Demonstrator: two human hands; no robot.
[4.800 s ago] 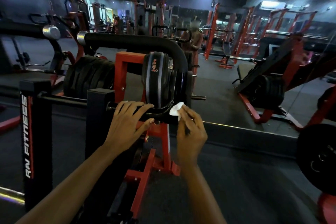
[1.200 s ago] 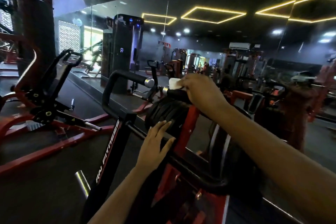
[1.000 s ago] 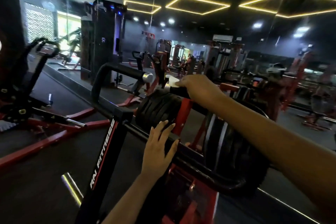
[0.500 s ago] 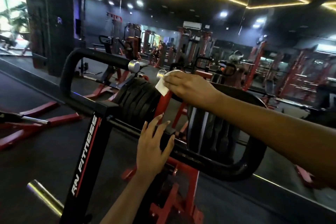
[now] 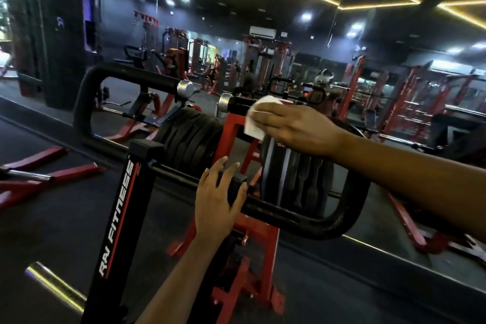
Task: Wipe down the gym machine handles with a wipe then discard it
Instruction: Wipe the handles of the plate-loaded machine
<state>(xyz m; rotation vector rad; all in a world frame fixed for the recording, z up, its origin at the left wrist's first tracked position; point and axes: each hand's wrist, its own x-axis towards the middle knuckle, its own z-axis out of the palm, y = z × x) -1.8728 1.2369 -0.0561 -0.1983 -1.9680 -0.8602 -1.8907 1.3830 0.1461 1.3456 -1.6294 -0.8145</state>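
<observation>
A white wipe is pinched in my right hand and pressed against the upper part of the right black handle, just behind its chrome end cap. That handle curves down and around as a thick padded loop. My left hand rests flat, fingers spread, on the lower black bar at the centre of the machine. The left black handle loops on the other side, its chrome cap facing the right one.
A black upright marked with white lettering stands at lower left. Stacked black weight plates hang on the red frame behind the handles. A chrome bar end juts in at lower left. More red machines fill the mirrored room behind.
The view has swung right and levelled. My right hand with the wipe has slid a little along the right handle away from the chrome cap. My left hand stays on the lower bar.
</observation>
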